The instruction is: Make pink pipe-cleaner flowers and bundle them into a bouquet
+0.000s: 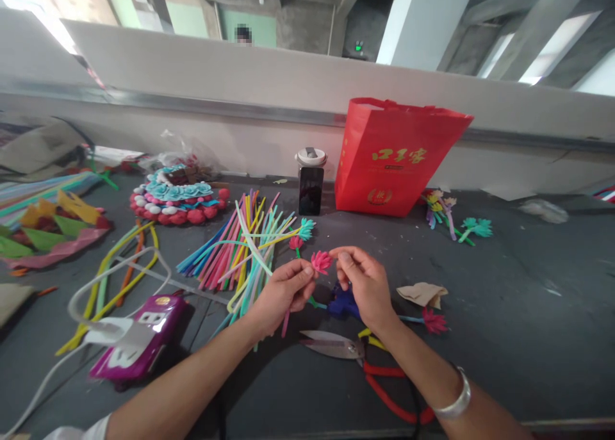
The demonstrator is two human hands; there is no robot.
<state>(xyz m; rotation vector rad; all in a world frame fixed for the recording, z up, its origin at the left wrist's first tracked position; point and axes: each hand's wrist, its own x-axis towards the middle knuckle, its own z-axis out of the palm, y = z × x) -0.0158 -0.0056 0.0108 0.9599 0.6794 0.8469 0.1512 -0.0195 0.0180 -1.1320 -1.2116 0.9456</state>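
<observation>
Between the thumb and fingers of my left hand (288, 289) is a pink pipe-cleaner flower (321, 262), its looped petals spread upward and its stem hanging below the hand. The curled fingers of my right hand (362, 283) are at the flower's right side, index fingertip at a petal. Below the right hand lies a dark blue object (342, 302), partly covered, its kind unclear. Large scissors (331, 345) with red handles lie under the right forearm, blades pointing left. A crimson flower (435, 321) rests right of that forearm.
Loose pipe cleaners (240, 241) fan out left of my hands. A purple power strip (154, 328) with a white plug and cable sits front left. A phone (311, 191) leans on a cup (311, 155) beside a red bag (398, 158). Crumpled brown paper (423, 294) lies right.
</observation>
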